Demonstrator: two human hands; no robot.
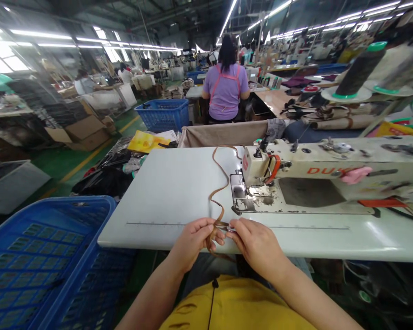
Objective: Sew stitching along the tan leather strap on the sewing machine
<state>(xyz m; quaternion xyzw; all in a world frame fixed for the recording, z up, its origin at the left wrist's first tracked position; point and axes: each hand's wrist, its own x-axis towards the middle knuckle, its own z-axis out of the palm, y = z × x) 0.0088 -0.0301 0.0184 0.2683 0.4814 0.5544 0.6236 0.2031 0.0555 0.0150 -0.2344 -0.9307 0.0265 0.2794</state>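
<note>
Hands: both occupied, meeting over the near edge of the bench (165, 192). The left hand (196, 236) pinches a narrow brown strip (223, 211) between thumb and fingers, part of it looped about the fingers. The right hand (258, 240), just beside it, has thumb and forefinger closed on a small metallic item (230, 228), which is too small to identify. Whether the right fingers also grip the strip cannot be told.

Position of strip: from the left hand it runs away over the bench in loose waves, crossing left of the sewing machine (296, 156); at the far side it bends right towards the machine head, where its end cannot be traced. Another length hangs below the hands at the near edge. A ruled scale (158, 223) lies along the bench, partly covered by the hands.

Step in hand: judged to be close handwork on the strip with the metallic item, apart from the needle area. In the inspector's judgement, the next move calls for a firm left pinch, fine control by the right fingertips, and the slack kept untwisted and free of the machine.

Surroundings: a blue basket (108, 204) stands near left; a co-worker (223, 87) sits beyond the bench, facing away.
</note>
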